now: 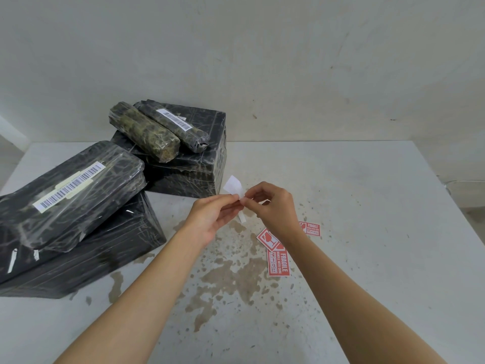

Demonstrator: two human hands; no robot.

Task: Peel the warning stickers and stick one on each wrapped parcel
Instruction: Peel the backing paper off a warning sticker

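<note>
Left hand (212, 219) and right hand (273, 206) pinch one sticker (234, 187) between fingertips above the stained table (367, 232) — white side showing. Spare red stickers (278, 261) lie below; wrapped parcels (78, 206) sit left.

Soft, even light, faint shadows, sharp centre, wide-angle bending at the edges.

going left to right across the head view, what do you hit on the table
flat parcel on the near box → two rolled parcels on the far box → left hand → white sticker backing pinched by both hands → right hand → red fragile sticker farthest right
</note>
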